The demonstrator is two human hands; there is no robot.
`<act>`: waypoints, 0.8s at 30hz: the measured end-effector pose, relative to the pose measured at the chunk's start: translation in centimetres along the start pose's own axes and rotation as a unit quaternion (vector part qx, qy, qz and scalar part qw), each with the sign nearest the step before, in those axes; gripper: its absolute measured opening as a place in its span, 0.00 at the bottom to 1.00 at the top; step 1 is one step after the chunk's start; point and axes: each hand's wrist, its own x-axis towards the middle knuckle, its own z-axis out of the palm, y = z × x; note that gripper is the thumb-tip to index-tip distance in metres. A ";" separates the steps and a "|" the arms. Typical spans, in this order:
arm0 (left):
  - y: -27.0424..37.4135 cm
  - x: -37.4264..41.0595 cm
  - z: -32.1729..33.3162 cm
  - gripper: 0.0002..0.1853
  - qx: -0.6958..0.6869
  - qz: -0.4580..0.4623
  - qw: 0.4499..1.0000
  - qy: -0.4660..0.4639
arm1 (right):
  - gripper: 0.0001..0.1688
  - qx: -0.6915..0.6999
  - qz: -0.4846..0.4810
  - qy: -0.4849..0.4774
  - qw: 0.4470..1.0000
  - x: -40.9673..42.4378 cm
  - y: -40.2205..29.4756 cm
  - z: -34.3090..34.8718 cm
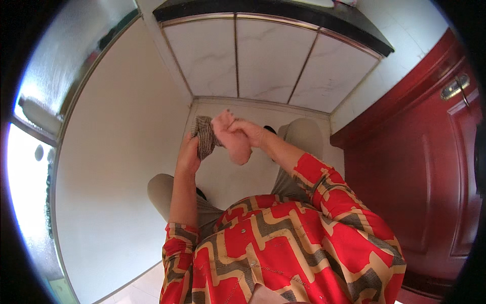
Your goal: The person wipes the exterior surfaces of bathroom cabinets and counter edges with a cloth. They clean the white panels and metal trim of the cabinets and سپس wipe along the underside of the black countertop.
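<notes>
My left hand (188, 155) grips a grey-brown ribbed knit item (205, 138), perhaps a sock, bunched above the fingers. Just to its right, my right hand (248, 131) pinches a pink fuzzy sock (238, 147) near its upper end. The sock's rounded lower part hangs below that hand and looks slightly blurred. Both fabrics are held up over the floor between my knees, and their edges meet or overlap; I cannot tell whether they are joined.
White marbled cabinet doors (274, 57) under a black countertop (273, 15) stand ahead. A red panelled door (402, 171) with a metal handle (455, 86) is at the right. A pale wall panel (114, 152) rises at the left, beside a bright window (28, 182). My bent knees (302, 133) flank the pale floor (228, 182).
</notes>
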 end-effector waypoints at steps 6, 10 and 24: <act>0.3 0.9 0.2 0.10 0.216 0.016 0.975 0.046 | 0.20 -0.004 -0.020 -0.040 0.999 -1.5 -2.2 2.0; -1.7 2.5 1.7 0.10 0.212 0.080 0.973 0.052 | 0.21 -0.045 -0.046 -0.030 0.997 -2.8 -4.1 1.0; -22.7 -1.6 2.4 0.27 0.492 -0.356 0.625 -0.491 | 0.18 0.191 -0.303 0.293 0.886 -8.7 -12.3 -16.9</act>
